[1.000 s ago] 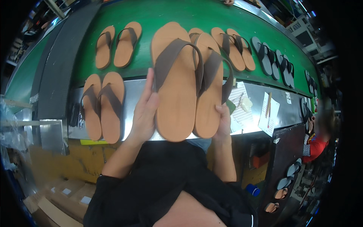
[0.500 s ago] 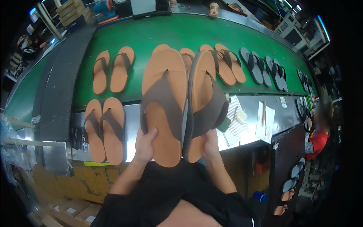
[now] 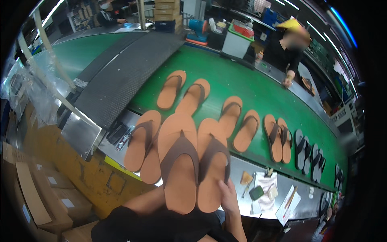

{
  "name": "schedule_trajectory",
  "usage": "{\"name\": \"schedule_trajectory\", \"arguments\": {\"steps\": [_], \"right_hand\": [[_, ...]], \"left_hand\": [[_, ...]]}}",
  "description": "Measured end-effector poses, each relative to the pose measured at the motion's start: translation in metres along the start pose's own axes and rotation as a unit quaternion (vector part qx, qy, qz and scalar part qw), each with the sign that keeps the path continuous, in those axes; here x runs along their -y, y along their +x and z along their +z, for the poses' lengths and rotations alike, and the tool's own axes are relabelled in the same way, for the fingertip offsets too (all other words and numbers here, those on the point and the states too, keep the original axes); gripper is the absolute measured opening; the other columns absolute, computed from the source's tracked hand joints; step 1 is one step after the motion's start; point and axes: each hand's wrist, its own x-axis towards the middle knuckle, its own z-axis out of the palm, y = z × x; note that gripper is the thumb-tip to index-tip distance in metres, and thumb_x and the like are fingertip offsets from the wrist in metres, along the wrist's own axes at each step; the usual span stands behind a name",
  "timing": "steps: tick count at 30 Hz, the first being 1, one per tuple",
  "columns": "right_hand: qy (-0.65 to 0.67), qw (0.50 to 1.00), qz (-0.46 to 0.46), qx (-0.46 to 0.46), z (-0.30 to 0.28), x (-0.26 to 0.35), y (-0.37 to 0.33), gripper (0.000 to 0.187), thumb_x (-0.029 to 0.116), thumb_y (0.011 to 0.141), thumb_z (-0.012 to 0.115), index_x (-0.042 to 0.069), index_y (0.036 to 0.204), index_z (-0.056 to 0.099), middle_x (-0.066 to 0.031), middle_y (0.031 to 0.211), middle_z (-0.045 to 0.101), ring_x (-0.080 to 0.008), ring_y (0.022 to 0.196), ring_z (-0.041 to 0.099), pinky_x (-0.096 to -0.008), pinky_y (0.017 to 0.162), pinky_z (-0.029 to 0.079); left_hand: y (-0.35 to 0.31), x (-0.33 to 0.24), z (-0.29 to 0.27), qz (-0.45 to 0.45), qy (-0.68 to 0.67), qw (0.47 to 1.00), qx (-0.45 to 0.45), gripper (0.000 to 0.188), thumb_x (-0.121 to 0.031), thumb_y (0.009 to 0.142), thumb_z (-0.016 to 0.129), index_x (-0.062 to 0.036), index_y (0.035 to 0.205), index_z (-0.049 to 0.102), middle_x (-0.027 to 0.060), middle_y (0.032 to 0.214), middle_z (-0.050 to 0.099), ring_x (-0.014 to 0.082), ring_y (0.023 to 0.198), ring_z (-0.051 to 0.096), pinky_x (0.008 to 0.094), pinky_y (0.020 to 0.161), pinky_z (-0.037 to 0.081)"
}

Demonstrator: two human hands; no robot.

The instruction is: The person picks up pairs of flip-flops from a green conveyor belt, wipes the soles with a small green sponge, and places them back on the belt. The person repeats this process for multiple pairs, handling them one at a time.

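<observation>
Two flip-flops with tan footbeds and brown straps are held up side by side before me, their soles' undersides turned away. My right hand (image 3: 229,197) grips the right flip-flop (image 3: 209,183) by its outer heel edge, thumb on the footbed. The left flip-flop (image 3: 179,177) hides my left hand; only my left forearm (image 3: 147,200) shows, running in behind it. Just past them, another tan pair (image 3: 137,149) lies on the metal ledge, partly covered by the left flip-flop.
A green conveyor belt (image 3: 219,76) carries several tan pairs and grey pairs (image 3: 300,151). On the metal ledge (image 3: 238,201) lie papers (image 3: 288,207), a pen and a green block (image 3: 256,192). A person (image 3: 282,52) sits across the belt. Cardboard boxes (image 3: 56,193) stand at lower left.
My view has swung left, bringing boxes and the person across into sight. The two flip-flops have come lower and the right one now faces me more squarely. My left hand has passed out of sight.
</observation>
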Motion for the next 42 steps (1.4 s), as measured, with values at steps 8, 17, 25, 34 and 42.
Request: {"name": "schedule_trajectory", "arguments": {"steps": [8,17,25,34,42], "right_hand": [[-0.169,0.983,0.007,-0.072,-0.036,-0.040,-0.014,0.058,0.034,0.104,0.048,-0.002,0.148,0.035,-0.0126,0.118,0.058,-0.0217,0.106,0.060,-0.0340,0.082,0.053],[-0.146,0.964,0.028,-0.222,-0.057,-0.084,-0.018,0.044,0.014,0.098,0.060,-0.003,0.136,0.048,-0.0071,0.095,0.061,-0.0134,0.069,0.065,-0.0231,0.055,0.052],[-0.188,0.957,0.038,-0.219,-0.055,-0.080,-0.014,0.042,0.008,0.097,0.059,-0.005,0.135,0.046,-0.0070,0.089,0.060,-0.0154,0.062,0.066,-0.0234,0.047,0.050],[-0.163,0.963,0.032,-0.210,-0.056,-0.077,-0.014,0.039,0.011,0.097,0.060,-0.003,0.133,0.053,-0.0075,0.088,0.064,-0.0128,0.066,0.066,-0.0223,0.050,0.051],[-0.086,0.987,-0.018,-0.136,-0.022,-0.038,-0.004,0.049,0.016,0.101,0.056,0.002,0.145,0.041,-0.0060,0.098,0.060,-0.0107,0.087,0.061,-0.0248,0.077,0.052]], "left_hand": [[0.184,-0.281,-0.070,0.308,-0.116,0.916,-0.228,0.054,-0.050,0.095,0.049,-0.0097,0.130,0.050,0.0097,0.116,0.059,0.0203,0.104,0.059,0.0443,0.087,0.051],[0.263,-0.229,-0.149,0.231,0.650,0.682,-0.241,0.037,-0.033,0.090,0.064,-0.0029,0.111,0.062,0.0206,0.104,0.066,0.0329,0.103,0.064,0.0434,0.087,0.049],[0.303,-0.177,-0.119,0.195,0.764,0.488,-0.374,0.062,-0.036,0.084,0.072,-0.0045,0.133,0.053,0.0248,0.130,0.057,0.0401,0.122,0.053,0.0474,0.102,0.043],[0.299,-0.208,-0.048,0.290,0.641,0.657,-0.272,0.026,-0.024,0.086,0.072,0.0004,0.093,0.067,0.0139,0.081,0.069,0.0237,0.069,0.066,0.0363,0.066,0.053],[0.137,-0.118,0.036,0.371,0.483,0.778,-0.155,0.012,-0.010,0.095,0.064,0.0013,0.096,0.060,-0.0002,0.082,0.061,0.0061,0.072,0.054,0.0213,0.064,0.044]]}}
